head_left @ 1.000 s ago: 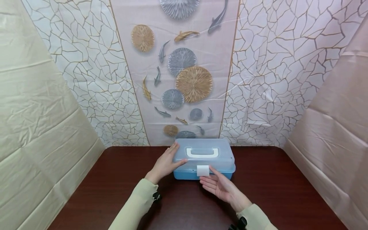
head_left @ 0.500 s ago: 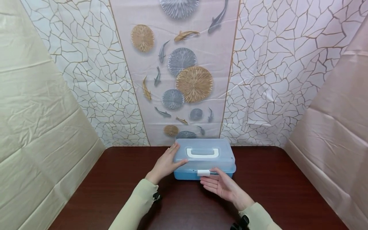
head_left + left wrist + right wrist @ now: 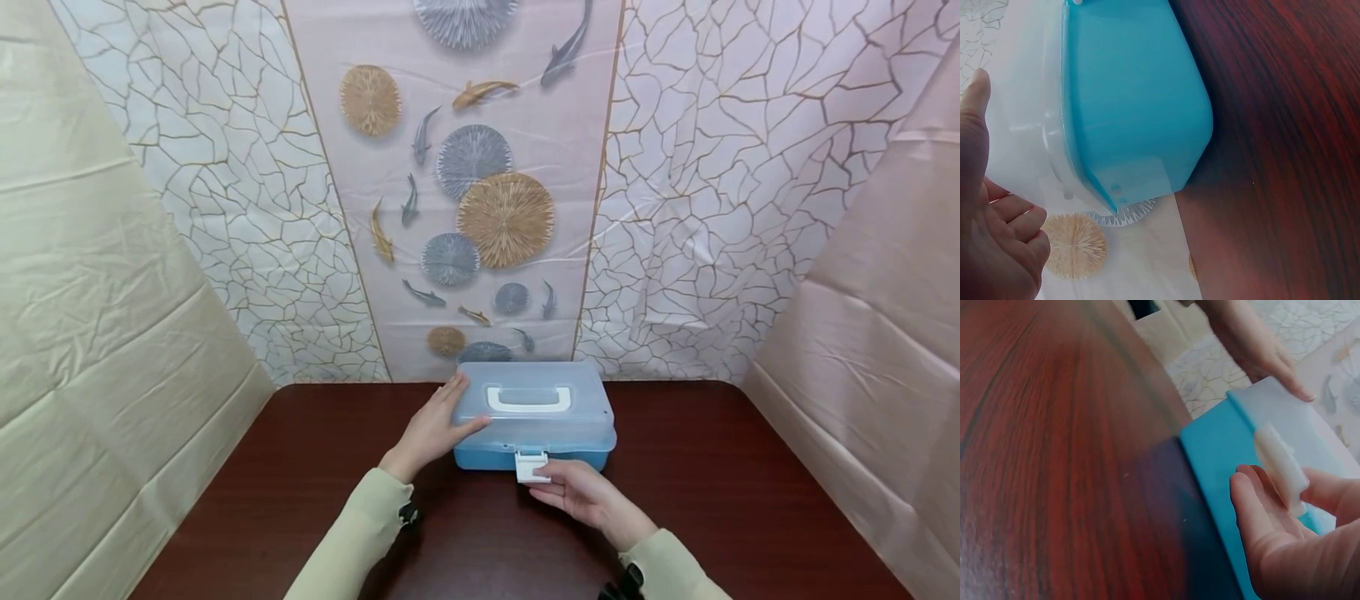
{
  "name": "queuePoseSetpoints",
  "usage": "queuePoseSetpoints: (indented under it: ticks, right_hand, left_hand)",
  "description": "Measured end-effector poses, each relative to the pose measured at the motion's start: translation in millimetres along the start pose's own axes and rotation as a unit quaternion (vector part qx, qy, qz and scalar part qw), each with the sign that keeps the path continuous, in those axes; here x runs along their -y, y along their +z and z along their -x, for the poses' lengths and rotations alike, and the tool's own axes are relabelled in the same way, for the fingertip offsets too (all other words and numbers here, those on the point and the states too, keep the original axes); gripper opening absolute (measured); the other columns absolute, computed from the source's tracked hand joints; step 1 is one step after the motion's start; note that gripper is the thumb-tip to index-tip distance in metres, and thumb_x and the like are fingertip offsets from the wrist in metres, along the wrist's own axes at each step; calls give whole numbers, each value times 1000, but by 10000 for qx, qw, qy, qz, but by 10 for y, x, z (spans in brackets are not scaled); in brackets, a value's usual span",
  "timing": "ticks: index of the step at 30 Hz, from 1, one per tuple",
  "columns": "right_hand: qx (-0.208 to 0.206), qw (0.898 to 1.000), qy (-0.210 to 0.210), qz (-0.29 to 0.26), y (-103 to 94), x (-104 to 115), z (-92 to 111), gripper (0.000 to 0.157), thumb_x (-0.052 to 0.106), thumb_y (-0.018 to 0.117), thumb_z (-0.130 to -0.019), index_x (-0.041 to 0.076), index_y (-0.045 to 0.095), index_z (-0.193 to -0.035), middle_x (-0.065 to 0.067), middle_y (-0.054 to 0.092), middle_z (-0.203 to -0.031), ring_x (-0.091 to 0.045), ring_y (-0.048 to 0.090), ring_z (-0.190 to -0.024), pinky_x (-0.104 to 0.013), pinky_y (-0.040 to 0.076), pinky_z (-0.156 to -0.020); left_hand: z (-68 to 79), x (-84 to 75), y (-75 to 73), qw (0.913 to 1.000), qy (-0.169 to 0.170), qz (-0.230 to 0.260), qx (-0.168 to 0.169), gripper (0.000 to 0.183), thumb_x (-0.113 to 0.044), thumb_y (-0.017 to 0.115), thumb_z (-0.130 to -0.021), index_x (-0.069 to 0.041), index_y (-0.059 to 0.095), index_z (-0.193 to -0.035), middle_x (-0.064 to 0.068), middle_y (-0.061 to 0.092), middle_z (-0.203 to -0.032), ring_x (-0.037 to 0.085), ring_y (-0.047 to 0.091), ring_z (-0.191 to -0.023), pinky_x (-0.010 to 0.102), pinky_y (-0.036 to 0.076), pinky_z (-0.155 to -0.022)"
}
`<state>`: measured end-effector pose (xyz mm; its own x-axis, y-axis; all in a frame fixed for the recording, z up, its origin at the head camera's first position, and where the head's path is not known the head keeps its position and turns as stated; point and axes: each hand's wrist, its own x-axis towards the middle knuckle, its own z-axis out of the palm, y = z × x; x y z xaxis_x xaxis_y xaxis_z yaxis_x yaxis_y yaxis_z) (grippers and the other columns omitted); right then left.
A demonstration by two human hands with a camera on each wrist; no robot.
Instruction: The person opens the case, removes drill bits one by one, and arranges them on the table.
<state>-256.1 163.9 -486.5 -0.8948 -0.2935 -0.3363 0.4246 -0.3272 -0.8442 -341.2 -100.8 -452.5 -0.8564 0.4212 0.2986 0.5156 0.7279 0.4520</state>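
A storage box with a blue base [image 3: 483, 460] and a frosted clear lid [image 3: 465, 433] stands at the back of the table, its lid down. A white handle [image 3: 528, 407] lies folded on top. My left hand [image 3: 429, 429] rests on the lid's left side, thumb stretched across the front and fingers toward the back. At the front my right hand [image 3: 588, 496] pinches the white latch [image 3: 529, 468], thumb on its face and fingers beneath. That latch [image 3: 1280, 465] stands out from the box in the right wrist view. The left wrist view shows the blue end wall [image 3: 1132, 94] close up.
The dark red-brown table [image 3: 300, 500] runs up to a patterned cloth backdrop [image 3: 480, 208] right behind the box. Pale cloth walls [image 3: 112, 333] rise on both sides. Each wrist wears a black band [image 3: 408, 512].
The white latch has swung from lying flat against the box front to sticking out and down. My right thumb has followed it onto its face. The left hand and box have stayed put.
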Motion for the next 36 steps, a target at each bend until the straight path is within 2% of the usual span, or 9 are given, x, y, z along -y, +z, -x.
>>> queuePoseSetpoints:
  ticks: [3,9,18,22,29,36]
  right_hand:
    - [-249,9990,-107,361,12,-60,-46,55,-4,60,-97,-18,35,-144,-15,68,-108,-23,70,-99,-43,53,-98]
    - [-451,9963,-159,709,2,-131,-97,51,-3,61,-98,-20,39,-140,-18,67,-110,-24,71,-97,-42,56,-93]
    - [-126,9917,-83,1276,-23,-147,-66,46,3,61,-100,-20,44,-137,-22,66,-113,-28,70,-102,-41,56,-93]
    - [37,9917,6,1284,-34,-173,14,43,2,61,-100,-20,47,-134,-19,68,-110,-28,70,-103,-41,56,-94]
    - [205,9915,137,1281,-43,-216,137,42,1,62,-99,-20,49,-133,-19,68,-111,-29,70,-105,-42,55,-95]
    - [332,9914,244,1245,-33,-296,234,40,0,64,-97,-20,52,-130,-19,67,-110,-27,70,-103,-41,55,-95]
  left_hand:
    - [1,4,1,10000,-26,17,14,98,-75,53,-89,-10,30,-159,7,20,-166,26,21,-151,47,27,-120]
    - [2,-10,-6,10000,32,5,-28,97,-74,54,-90,-8,32,-158,9,22,-166,28,23,-151,48,27,-120]
    - [65,-39,-17,9999,17,-140,-51,96,-74,53,-91,-9,32,-158,8,22,-166,30,24,-150,48,27,-120]
    - [140,-68,-13,9998,62,-179,-31,98,-76,51,-90,-9,32,-159,7,22,-166,30,25,-150,48,27,-120]
    - [272,-137,-28,9977,314,-591,-98,97,-75,50,-91,-6,35,-157,10,27,-164,27,28,-150,43,25,-121]
    - [398,-204,-115,9952,421,-872,124,99,-75,55,-88,-6,36,-156,10,29,-163,27,31,-148,41,28,-120]
